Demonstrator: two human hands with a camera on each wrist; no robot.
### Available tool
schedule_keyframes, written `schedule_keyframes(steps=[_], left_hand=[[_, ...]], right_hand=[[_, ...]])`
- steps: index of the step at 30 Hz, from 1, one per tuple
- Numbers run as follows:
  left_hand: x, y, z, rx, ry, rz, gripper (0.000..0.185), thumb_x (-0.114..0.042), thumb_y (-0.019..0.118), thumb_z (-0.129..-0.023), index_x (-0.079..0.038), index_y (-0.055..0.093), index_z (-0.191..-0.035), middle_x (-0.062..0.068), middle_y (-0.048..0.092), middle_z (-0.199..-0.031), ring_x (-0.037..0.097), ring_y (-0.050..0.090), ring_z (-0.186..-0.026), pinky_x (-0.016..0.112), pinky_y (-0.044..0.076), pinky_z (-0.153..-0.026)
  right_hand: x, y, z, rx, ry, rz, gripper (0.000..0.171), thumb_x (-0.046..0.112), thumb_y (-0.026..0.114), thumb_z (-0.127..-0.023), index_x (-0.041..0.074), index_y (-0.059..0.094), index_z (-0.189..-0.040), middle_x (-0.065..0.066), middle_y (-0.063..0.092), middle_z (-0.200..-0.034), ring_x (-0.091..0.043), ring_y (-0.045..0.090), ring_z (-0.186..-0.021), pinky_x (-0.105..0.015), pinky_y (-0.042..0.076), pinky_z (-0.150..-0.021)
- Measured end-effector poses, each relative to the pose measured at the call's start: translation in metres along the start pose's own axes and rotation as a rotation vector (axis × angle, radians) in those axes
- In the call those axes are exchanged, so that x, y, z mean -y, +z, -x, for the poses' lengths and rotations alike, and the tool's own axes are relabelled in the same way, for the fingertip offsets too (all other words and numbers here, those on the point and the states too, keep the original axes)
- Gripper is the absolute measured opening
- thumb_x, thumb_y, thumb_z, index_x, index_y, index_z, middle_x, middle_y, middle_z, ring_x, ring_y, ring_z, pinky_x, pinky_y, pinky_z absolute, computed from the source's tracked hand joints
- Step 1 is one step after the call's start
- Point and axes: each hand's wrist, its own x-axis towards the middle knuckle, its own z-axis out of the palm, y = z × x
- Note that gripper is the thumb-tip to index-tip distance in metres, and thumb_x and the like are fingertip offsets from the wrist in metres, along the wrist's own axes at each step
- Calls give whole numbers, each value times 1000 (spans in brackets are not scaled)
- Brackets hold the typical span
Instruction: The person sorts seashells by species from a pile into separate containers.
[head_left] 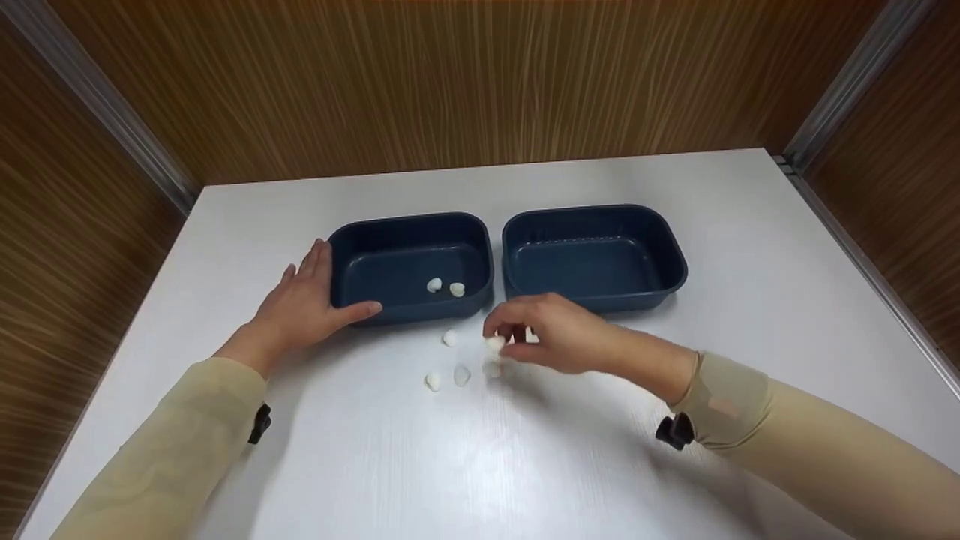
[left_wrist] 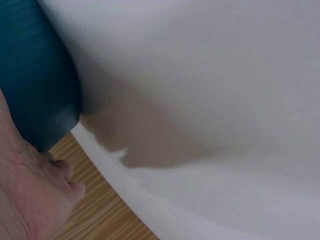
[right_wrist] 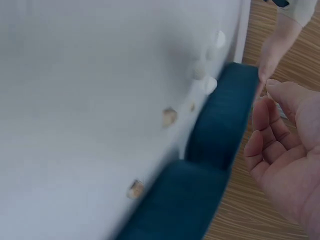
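Note:
My right hand (head_left: 559,334) pinches a small white seashell (head_left: 495,343) between thumb and fingertips, just above the table in front of the gap between two dark blue bins. Several more pale shells (head_left: 462,375) lie on the table below and left of it. Straight-fingered, my left hand (head_left: 300,304) rests against the left end of the left bin (head_left: 405,311), its thumb over the front rim. Two white shells (head_left: 457,289) lie inside that bin. In the right wrist view the right hand (right_wrist: 287,150) has curled fingers, and the pinched shell cannot be made out.
The right bin (head_left: 592,301) stands beside the left one, with no shells visible inside. Brownish shells (right_wrist: 169,117) lie by the bins in the right wrist view. Wood-patterned panels (head_left: 465,90) enclose the white table (head_left: 465,472) at the back and sides.

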Motion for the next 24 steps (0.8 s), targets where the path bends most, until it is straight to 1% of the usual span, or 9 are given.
schedule_keyframes(steps=[6, 11, 18, 24], left_hand=[[-2, -1, 0, -1, -3, 5, 136, -90, 49, -89, 7, -10, -164, 25, -8, -175, 38, -3, -163, 59, 0, -129], [0, 2, -2, -4, -4, 14, 137, -91, 49, -88, 7, -10, -164, 25, -9, -175, 37, -3, -163, 59, 0, -129], [-1, 4, -4, -10, -4, 12, 138, -92, 49, -88, 7, -9, -165, 24, -8, -175, 36, -3, -163, 58, 1, -129], [-1, 6, -5, -12, -3, 11, 138, -92, 48, -87, 7, -9, -165, 24, -8, -175, 36, -3, -163, 58, 1, -129]], right_hand=[[1, -21, -18, -36, 36, 17, 20, 3, 76, -97, 4, 74, -117, -6, 75, -109, -20, 71, -93, -33, 61, -81], [0, -32, -37, -70, 72, 23, 20, 5, 76, -98, 5, 74, -118, -5, 74, -105, -19, 70, -94, -34, 59, -82], [-10, -38, -60, -109, 99, 21, 21, 6, 76, -99, 4, 73, -119, -7, 74, -102, -18, 69, -93, -36, 58, -83], [-24, -37, -77, -130, 162, -18, 20, 6, 76, -99, 4, 72, -118, -6, 72, -99, -20, 66, -92, -40, 57, -85]])
